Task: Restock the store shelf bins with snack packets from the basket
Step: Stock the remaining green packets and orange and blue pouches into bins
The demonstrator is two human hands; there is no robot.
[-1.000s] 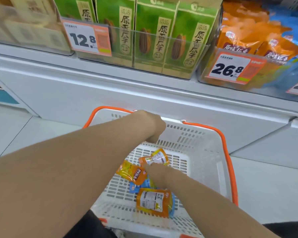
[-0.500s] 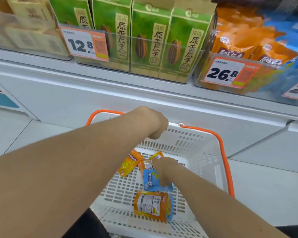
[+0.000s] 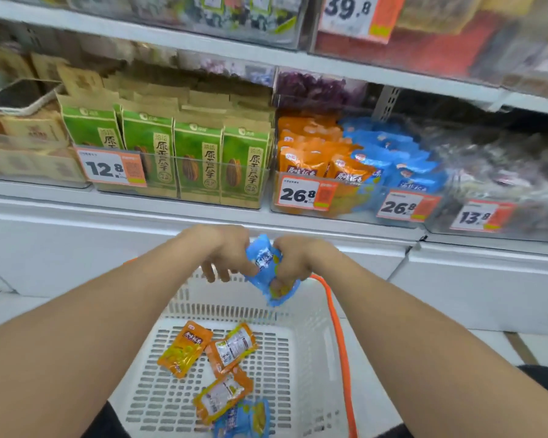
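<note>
Lifted from basket (image 3: 301, 358), blue packet (image 3: 264, 263) half-hidden by both hands

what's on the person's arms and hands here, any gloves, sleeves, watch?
Nothing worn that shows. The left hand and right hand are bare, no gloves, and no rings are visible. Both forearms are uncovered up to the frame edge, with no sleeves, watch or wristband in view. Dark clothing shows only at the bottom edge.

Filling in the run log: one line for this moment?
right hand: holds blue packet | left hand: touching it | basket: packets remain
</note>
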